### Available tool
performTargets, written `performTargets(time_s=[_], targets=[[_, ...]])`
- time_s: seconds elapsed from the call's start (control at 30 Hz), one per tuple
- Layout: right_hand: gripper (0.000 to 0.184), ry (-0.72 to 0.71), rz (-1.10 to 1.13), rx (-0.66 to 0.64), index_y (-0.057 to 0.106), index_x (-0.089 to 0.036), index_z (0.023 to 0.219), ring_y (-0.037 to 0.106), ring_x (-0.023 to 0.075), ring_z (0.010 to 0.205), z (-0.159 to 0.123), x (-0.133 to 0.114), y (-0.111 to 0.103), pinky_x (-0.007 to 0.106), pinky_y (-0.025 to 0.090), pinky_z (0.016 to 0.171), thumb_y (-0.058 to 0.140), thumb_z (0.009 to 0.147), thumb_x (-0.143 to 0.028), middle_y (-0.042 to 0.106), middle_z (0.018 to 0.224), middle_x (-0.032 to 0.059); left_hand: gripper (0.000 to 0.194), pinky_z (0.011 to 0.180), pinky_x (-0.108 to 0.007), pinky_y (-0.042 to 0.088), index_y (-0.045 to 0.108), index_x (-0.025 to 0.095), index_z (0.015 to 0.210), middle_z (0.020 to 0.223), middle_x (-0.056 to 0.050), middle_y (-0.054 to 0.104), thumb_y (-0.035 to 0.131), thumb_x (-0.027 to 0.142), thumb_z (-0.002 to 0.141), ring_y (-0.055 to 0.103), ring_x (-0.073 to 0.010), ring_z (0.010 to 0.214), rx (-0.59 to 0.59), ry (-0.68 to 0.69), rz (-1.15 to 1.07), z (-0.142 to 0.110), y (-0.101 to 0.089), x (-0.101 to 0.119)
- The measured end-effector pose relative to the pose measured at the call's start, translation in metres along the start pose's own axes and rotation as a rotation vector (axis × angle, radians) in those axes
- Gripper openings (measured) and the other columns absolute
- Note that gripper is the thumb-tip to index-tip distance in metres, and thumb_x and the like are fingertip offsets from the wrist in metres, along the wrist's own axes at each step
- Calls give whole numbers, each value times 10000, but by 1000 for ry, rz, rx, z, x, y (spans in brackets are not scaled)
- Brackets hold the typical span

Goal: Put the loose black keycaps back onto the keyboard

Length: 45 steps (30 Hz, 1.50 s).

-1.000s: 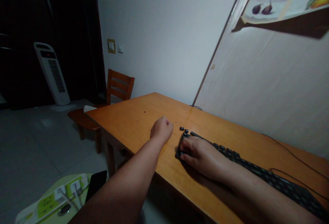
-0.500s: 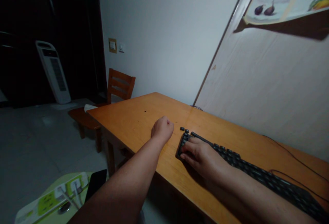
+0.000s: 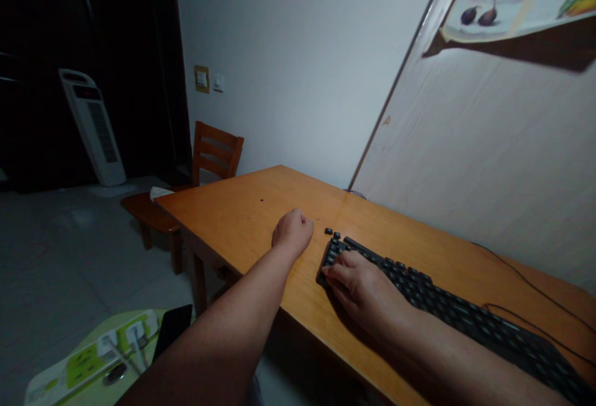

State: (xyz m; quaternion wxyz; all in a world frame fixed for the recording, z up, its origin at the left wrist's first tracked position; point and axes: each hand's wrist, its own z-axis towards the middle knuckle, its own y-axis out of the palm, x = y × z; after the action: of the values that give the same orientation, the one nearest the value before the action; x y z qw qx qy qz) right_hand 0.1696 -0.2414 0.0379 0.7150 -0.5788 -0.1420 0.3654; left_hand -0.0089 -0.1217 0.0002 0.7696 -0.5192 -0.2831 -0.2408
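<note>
A black keyboard [image 3: 447, 306] lies slantwise along the wooden table, its left end under my right hand [image 3: 363, 282]. The fingers of that hand are bent and pressed together low over the keys at the keyboard's near left corner. Whatever is between their tips is too small and covered to make out. Two loose black keycaps [image 3: 332, 233] lie on the table just beyond the keyboard's left end. To the left of them my left hand [image 3: 293, 232] rests on the table, closed in a fist. Its inside is hidden.
Cables [image 3: 526, 275] run behind the keyboard along the wooden table [image 3: 242, 220]. A wooden chair [image 3: 216, 151] stands at the far left end. At lower left, a green stool [image 3: 107, 319] bears a power strip [image 3: 84, 362] with plugs and a black phone [image 3: 174, 325]. A white tower appliance [image 3: 95, 130] stands behind.
My right fingertips have shifted slightly left and drawn together at the keyboard's left edge. The left fist keeps its place on the table. The view has moved a little.
</note>
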Motion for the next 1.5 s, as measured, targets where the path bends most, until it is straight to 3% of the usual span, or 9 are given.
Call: performTargets(time_s=[0.27, 0.63, 1.07, 1.27, 1.5], targets=[[231, 18, 9, 5, 676, -197, 912, 550, 199, 824, -6, 3, 1, 312, 467, 731, 466, 1008, -206, 610, 894, 75, 128, 602, -291, 329, 596, 231, 791, 840, -36, 688, 546, 306, 881, 561, -177, 712, -17, -20, -5, -1, -4, 2], [190, -51, -13, -3, 678, -188, 937, 561, 206, 854, -7, 6, -2, 315, 454, 735, 502, 975, -127, 614, 923, 80, 133, 583, -295, 285, 569, 232, 759, 820, -31, 676, 533, 293, 872, 549, -180, 711, -8, -13, 12, -1, -4, 3], [212, -14, 135, 69, 667, -201, 1081, 598, 202, 930, -8, 13, 3, 334, 509, 820, 556, 934, -96, 631, 995, 71, 127, 590, -296, 306, 561, 233, 758, 811, -29, 675, 541, 304, 861, 563, -184, 722, 2, 1, 2, -1, -4, 3], [230, -41, 104, 61, 658, -210, 1053, 586, 205, 931, -7, 10, 2, 330, 497, 798, 560, 907, -62, 623, 1005, 69, 129, 591, -293, 310, 559, 231, 751, 797, -26, 667, 541, 292, 864, 561, -180, 711, 2, -2, 8, -1, -5, 4], [168, -71, -47, 32, 642, -191, 921, 548, 216, 869, -10, 0, 3, 337, 462, 753, 498, 968, -118, 604, 932, 81, 143, 595, -289, 327, 584, 231, 763, 814, -32, 678, 528, 297, 877, 569, -180, 718, -5, -9, 29, -1, -4, 3]])
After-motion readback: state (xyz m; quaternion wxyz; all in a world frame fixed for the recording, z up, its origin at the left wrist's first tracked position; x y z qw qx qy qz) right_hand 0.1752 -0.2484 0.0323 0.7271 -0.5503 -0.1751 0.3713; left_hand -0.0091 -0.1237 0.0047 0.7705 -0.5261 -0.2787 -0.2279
